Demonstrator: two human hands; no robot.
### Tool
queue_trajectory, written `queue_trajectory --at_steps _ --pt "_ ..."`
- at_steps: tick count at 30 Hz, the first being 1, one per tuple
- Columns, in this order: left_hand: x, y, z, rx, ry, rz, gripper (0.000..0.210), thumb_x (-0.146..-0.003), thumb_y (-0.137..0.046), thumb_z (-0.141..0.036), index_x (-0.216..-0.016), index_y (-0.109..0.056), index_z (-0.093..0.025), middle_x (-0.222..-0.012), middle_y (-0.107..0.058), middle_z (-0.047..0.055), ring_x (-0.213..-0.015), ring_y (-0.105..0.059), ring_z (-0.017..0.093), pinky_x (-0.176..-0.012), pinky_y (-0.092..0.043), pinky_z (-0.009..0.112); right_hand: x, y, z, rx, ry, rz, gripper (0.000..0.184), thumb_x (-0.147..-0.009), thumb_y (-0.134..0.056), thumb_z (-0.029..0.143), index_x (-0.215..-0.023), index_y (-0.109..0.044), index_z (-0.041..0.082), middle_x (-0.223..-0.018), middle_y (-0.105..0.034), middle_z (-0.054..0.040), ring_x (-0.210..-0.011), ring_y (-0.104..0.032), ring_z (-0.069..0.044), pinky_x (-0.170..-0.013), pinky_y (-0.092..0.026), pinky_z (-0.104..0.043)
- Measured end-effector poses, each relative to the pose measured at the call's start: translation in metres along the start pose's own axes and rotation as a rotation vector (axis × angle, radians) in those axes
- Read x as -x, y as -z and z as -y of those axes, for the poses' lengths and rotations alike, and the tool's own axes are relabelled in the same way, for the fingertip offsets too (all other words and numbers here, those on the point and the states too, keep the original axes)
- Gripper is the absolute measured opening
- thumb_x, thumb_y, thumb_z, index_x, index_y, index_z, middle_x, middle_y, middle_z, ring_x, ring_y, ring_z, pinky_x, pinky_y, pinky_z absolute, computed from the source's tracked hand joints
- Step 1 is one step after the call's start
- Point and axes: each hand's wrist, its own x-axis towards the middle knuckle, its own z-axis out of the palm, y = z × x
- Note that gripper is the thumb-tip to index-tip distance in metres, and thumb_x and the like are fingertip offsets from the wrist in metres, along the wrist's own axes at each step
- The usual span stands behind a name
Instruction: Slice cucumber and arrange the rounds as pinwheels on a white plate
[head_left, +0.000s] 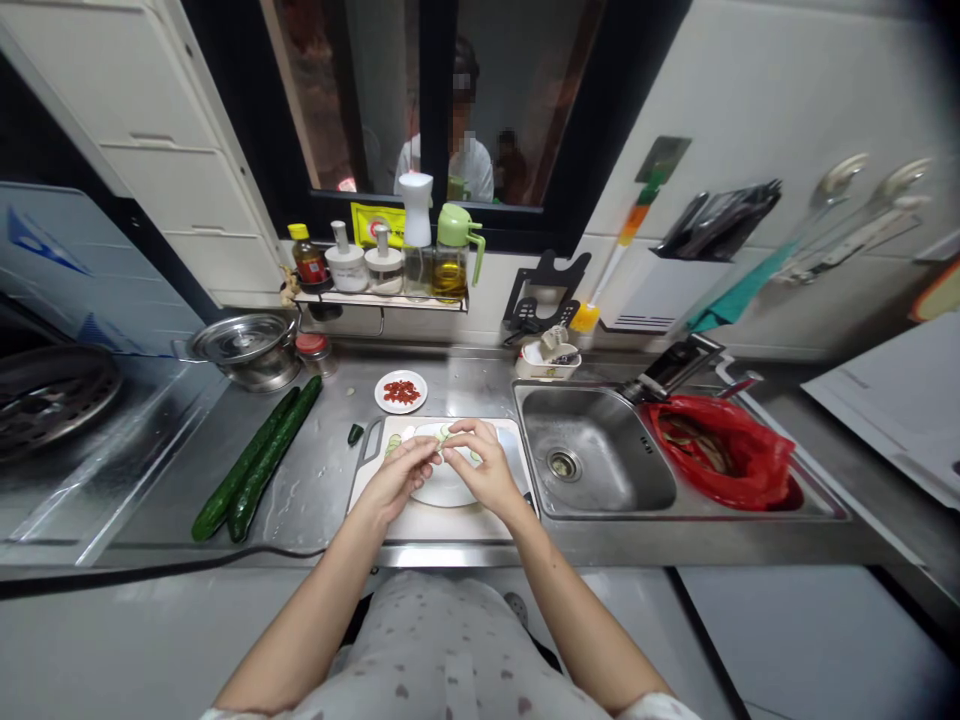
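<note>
Over the white cutting board [420,528], my left hand [399,474] and my right hand [486,466] meet with fingertips pinched. Between them is a thin, pale green cucumber slice [441,437], partly hidden by the fingers. Below lies a round white plate [448,492]. More cucumber slices [393,443] sit on the board by my left hand, and a few pale green bits show behind my fingers. A flat bluish shape [511,446] lies at the board's right side; I cannot make out what it is.
Two whole cucumbers [273,462] and a cut-off cucumber end [355,434] lie left. Behind the board is a small plate of chopped red pieces [401,391]. A steel pot [259,352] and a seasoning shelf [382,298] stand behind; the sink [600,460] and red bag [727,460] are right.
</note>
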Motion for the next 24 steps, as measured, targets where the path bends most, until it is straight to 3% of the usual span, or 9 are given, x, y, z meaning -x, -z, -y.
queue_trajectory --at_steps 7,12,16,24 --pt "-0.005 0.001 -0.002 -0.161 -0.168 -0.08 0.044 -0.054 -0.08 -0.031 -0.093 -0.062 -0.018 -0.066 -0.059 -0.003 -0.054 -0.047 0.005 -0.048 -0.027 0.017 0.002 0.003 -0.007 0.033 -0.005 0.043 0.011 -0.085 -0.06 0.031 -0.082 -0.067 0.024 -0.104 -0.061 -0.0047 -0.106 -0.052 -0.02 -0.094 -0.037 -0.038" --pt "-0.007 0.0 -0.003 -0.221 -0.274 -0.093 0.045 -0.055 -0.079 -0.033 -0.094 -0.062 -0.018 -0.066 -0.059 -0.003 -0.06 -0.052 0.009 -0.06 -0.037 0.02 -0.001 0.003 -0.008 0.001 -0.019 0.056 0.009 -0.084 -0.06 0.031 -0.081 -0.066 0.024 -0.1 -0.062 -0.0042 -0.102 -0.055 -0.02 -0.092 -0.039 -0.038" --pt "-0.008 0.001 -0.003 -0.266 -0.333 -0.063 0.043 -0.057 -0.078 -0.033 -0.095 -0.065 -0.017 -0.068 -0.058 -0.003 -0.065 -0.053 0.01 -0.067 -0.039 0.022 -0.002 0.001 -0.008 -0.062 -0.051 0.06 0.012 -0.083 -0.06 0.031 -0.075 -0.064 0.022 -0.096 -0.063 -0.0043 -0.096 -0.056 -0.018 -0.084 -0.043 -0.033" --pt "-0.011 0.003 0.003 -0.4 -0.407 -0.046 0.036 -0.061 -0.075 -0.029 -0.095 -0.067 -0.018 -0.073 -0.056 0.0 -0.065 -0.05 0.01 -0.063 -0.038 0.022 0.001 0.001 -0.015 -0.191 -0.17 0.155 0.015 -0.082 -0.057 0.028 -0.07 -0.06 0.02 -0.079 -0.064 -0.0019 -0.081 -0.059 -0.015 -0.068 -0.044 -0.026"
